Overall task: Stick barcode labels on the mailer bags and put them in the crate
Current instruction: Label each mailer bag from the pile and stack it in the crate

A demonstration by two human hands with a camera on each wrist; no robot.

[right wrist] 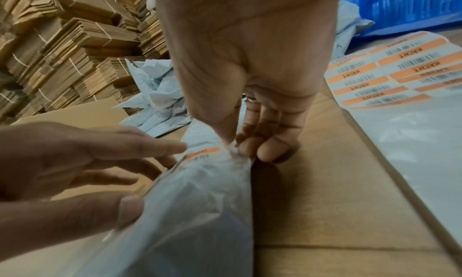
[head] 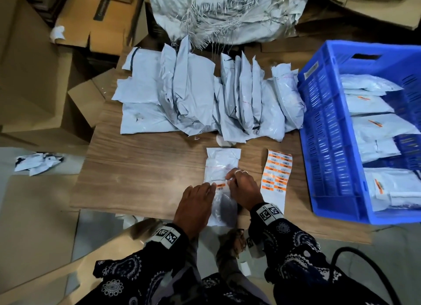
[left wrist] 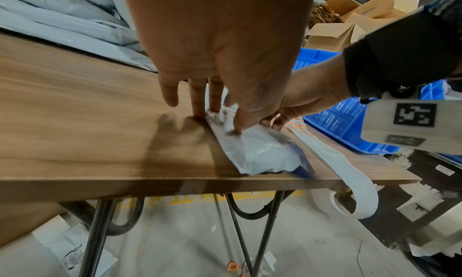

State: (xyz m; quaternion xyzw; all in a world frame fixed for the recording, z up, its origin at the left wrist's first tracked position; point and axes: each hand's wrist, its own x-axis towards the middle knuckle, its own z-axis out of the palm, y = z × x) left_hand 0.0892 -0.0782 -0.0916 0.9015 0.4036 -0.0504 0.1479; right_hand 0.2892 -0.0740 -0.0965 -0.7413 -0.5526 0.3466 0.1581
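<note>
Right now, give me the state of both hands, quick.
Left hand: open, straight fingers pressing the grey plastic mailer bag by its orange barcode label.
Right hand: closed, fingertips pinching the bag's edge.

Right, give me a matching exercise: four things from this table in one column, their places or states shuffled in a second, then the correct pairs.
Things:
1. Grey plastic mailer bag with orange barcode label
2. White sheet of orange barcode labels
3. Blue slatted plastic crate
4. Heap of unlabelled grey mailer bags

Places or states:
A. at the table's right end, labelled bags inside
B. under both hands at the near edge
C. along the table's far side
D. flat between the handled bag and the crate

Pairs: 1-B, 2-D, 3-A, 4-C
</note>
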